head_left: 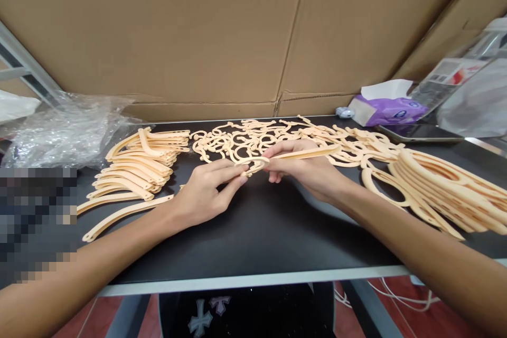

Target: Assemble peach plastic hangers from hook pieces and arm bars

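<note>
Over the middle of the black table, my left hand [212, 190] pinches a small cream plastic hanger hook [256, 162] between thumb and fingers. Close beside it, my right hand [303, 166] is closed around a cream hanger arm [311, 153], a long strip pointing to the right. Hook and arm meet at my right fingertips; whether they are joined cannot be made out. Behind my hands lies a loose heap of cream hooks [222, 140]. A stack of curved hanger arms [130, 171] is left of my left hand, with one single arm [119, 217] lying nearer.
Larger cream hanger pieces [443, 190] are stacked at the right. Clear plastic wrapping [67, 132] lies at the back left. A purple tissue pack [390, 110] and a dark tablet [420, 133] sit at the back right. Cardboard [178, 26] walls off the far edge.
</note>
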`<action>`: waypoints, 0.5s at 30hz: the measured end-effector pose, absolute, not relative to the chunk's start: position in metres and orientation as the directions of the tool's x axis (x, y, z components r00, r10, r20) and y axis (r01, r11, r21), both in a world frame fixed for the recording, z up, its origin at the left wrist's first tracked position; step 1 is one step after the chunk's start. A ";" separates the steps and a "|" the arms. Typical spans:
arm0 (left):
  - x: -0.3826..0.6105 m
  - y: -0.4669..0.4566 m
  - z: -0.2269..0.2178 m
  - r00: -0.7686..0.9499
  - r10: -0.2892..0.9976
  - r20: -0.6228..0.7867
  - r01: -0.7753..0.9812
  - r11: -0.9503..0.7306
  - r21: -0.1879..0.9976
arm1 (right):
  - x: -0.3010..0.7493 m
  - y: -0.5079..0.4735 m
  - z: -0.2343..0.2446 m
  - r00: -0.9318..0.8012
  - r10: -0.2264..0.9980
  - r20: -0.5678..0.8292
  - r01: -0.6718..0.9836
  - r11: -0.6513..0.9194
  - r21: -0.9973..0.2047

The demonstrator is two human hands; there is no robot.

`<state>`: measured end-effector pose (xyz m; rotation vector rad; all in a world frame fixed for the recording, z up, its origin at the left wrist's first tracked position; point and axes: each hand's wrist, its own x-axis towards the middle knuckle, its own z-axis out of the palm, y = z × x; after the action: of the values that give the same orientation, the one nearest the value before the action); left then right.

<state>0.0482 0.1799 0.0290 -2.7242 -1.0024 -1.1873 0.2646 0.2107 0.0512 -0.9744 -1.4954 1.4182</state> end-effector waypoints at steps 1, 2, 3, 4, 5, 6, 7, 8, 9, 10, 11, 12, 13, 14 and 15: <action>0.048 0.181 0.028 0.514 0.545 0.662 0.556 -0.800 0.227 | 0.265 0.211 0.051 -0.346 0.935 0.071 -0.003 0.075 -0.997; 0.047 0.182 0.028 0.520 0.539 0.663 0.555 -0.803 0.218 | 0.265 0.211 0.051 -0.345 0.935 0.080 0.006 0.087 -0.996; 0.046 0.183 0.027 0.527 0.535 0.660 0.554 -0.805 0.211 | 0.265 0.211 0.052 -0.347 0.934 0.080 0.019 0.092 -0.996; 0.046 0.184 0.027 0.533 0.533 0.657 0.554 -0.807 0.206 | 0.265 0.211 0.052 -0.352 0.933 0.070 0.034 0.087 -0.996; 0.045 0.185 0.027 0.536 0.529 0.658 0.553 -0.809 0.200 | 0.265 0.210 0.053 -0.357 0.933 0.052 0.046 0.073 -0.996; 0.045 0.186 0.027 0.537 0.525 0.660 0.553 -0.811 0.194 | 0.264 0.210 0.053 -0.361 0.932 0.029 0.053 0.052 -0.997; 0.044 0.187 0.027 0.537 0.515 0.668 0.549 -0.815 0.187 | 0.264 0.210 0.054 -0.361 0.933 0.007 0.055 0.029 -0.998; 0.044 0.187 0.027 0.539 0.505 0.674 0.543 -0.820 0.180 | 0.264 0.210 0.054 -0.358 0.934 -0.009 0.050 0.010 -0.999; 0.044 0.187 0.027 0.543 0.492 0.680 0.534 -0.828 0.173 | 0.263 0.209 0.055 -0.354 0.935 -0.014 0.039 0.000 -0.999; 0.044 0.187 0.028 0.546 0.478 0.687 0.522 -0.836 0.167 | 0.263 0.210 0.055 -0.348 0.937 -0.008 0.026 0.001 -1.000; 0.043 0.187 0.028 0.551 0.466 0.692 0.511 -0.844 0.162 | 0.264 0.210 0.055 -0.344 0.939 0.005 0.016 0.011 -1.000; 0.043 0.187 0.028 0.555 0.458 0.694 0.501 -0.850 0.161 | 0.264 0.210 0.054 -0.341 0.940 0.018 0.012 0.023 -1.000; 0.043 0.187 0.028 0.560 0.452 0.695 0.493 -0.855 0.159 | 0.264 0.211 0.054 -0.336 0.942 0.029 0.015 0.036 -0.999; 0.043 0.186 0.028 0.563 0.448 0.694 0.488 -0.859 0.158 | 0.265 0.211 0.053 -0.335 0.941 0.037 0.026 0.048 -0.999; 0.043 0.186 0.028 0.566 0.446 0.693 0.485 -0.860 0.157 | 0.265 0.212 0.052 -0.336 0.941 0.042 0.041 0.059 -0.997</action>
<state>0.0435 0.1862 0.0276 -2.7349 -0.8131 -1.1887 0.2653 0.2119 0.0520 -1.0263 -1.5196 1.3920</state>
